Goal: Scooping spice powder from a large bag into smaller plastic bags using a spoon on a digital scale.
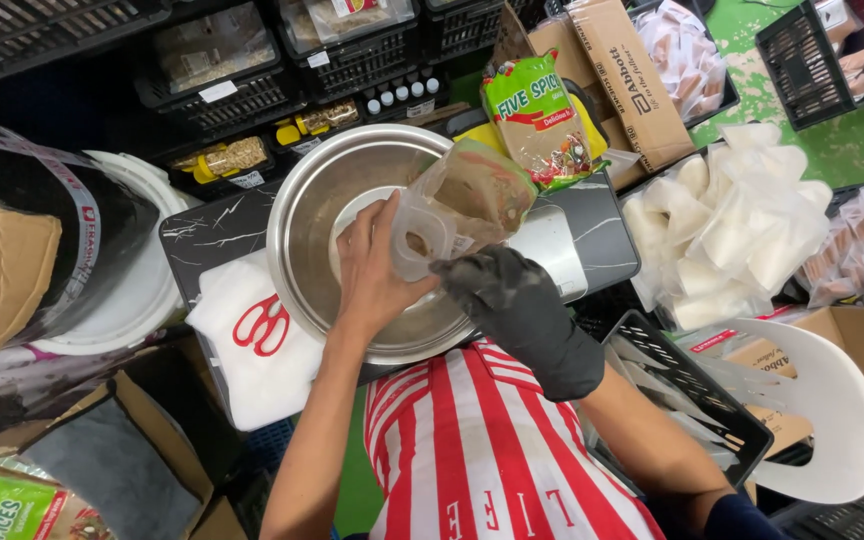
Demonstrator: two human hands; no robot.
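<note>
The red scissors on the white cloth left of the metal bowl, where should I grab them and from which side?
Grip the red scissors by their looped handles, coming straight down from above. They lie flat on the white cloth, loops uppermost and uncovered, while the steel bowl crowds their right side. The left hand and gloved right hand are both on a clear bag of brown powder.

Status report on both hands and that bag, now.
Left hand bare, gripping clear plastic bag at its mouth. Right hand in black glove, holding the same bag. Bag over steel bowl, brown powder inside. Nothing in the way.
</note>
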